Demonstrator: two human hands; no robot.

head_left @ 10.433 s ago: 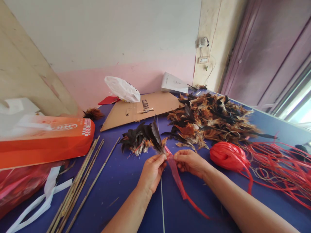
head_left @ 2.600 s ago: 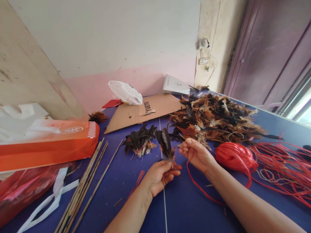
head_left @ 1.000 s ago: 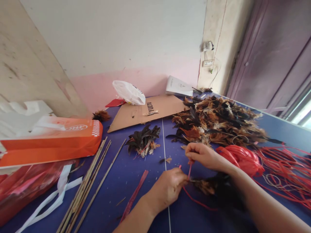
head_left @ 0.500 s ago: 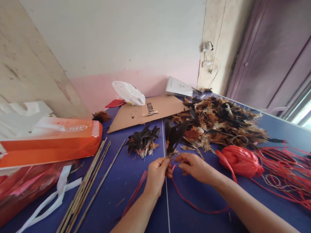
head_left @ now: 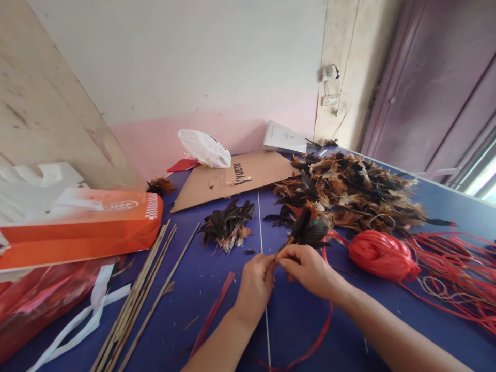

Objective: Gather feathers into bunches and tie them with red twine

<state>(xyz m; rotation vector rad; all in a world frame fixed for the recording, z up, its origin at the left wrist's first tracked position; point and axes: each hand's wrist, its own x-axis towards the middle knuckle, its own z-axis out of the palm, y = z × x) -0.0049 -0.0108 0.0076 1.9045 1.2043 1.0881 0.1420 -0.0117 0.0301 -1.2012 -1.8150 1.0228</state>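
Observation:
My left hand [head_left: 258,279] is closed at the lower end of a small bunch of dark feathers [head_left: 308,230]. Beside it, my right hand [head_left: 306,266] pinches the quills, its fingertips almost touching those of the left. The bunch tilts to the right, with its tips beyond my right hand. A red plastic ribbon [head_left: 325,325] passes behind my right wrist and curves down over the blue table [head_left: 217,320]. My fingers hide where the ribbon and quills meet. A separate bundle of black feathers [head_left: 228,222] lies just ahead of my left hand.
A big heap of brown and black feathers [head_left: 360,191] spreads at the back right. Near it lie a red ribbon ball [head_left: 382,256] and tangled red strands [head_left: 461,274]. Cardboard [head_left: 236,181] lies behind; thin sticks [head_left: 135,299] and an orange bag [head_left: 85,227] are left.
The held feathers have swung from upright to leaning right. My right hand has closed in against the left and now pinches the quills. The ribbon loop has shifted lower.

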